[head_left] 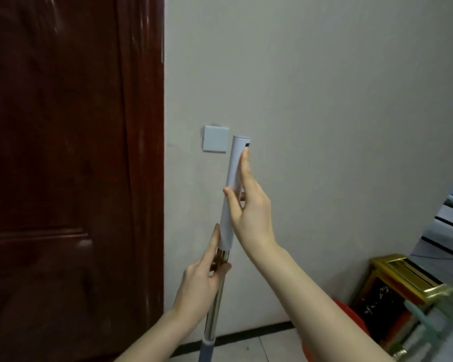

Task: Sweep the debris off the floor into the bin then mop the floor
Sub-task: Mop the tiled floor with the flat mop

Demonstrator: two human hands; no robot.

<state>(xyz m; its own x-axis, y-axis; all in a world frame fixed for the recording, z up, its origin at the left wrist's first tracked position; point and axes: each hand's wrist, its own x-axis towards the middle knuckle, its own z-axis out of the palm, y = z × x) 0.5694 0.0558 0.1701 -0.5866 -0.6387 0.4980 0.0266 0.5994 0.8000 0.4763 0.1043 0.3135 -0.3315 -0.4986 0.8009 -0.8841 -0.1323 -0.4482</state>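
Note:
A mop handle (230, 194) stands almost upright against the grey wall, with a white grip on top and a shiny metal shaft below. My right hand (249, 205) rests on the white grip, fingers stretched up along it and thumb across its front. My left hand (204, 278) touches the metal shaft just under the grip, fingers loosely curled around it. The mop head is out of view below the frame.
A dark red wooden door (71, 165) fills the left. A white wall switch (215, 138) sits beside the handle's top. A gold-framed stand (403, 288) and a red bucket (351, 325) stand at the lower right on the tiled floor (262, 348).

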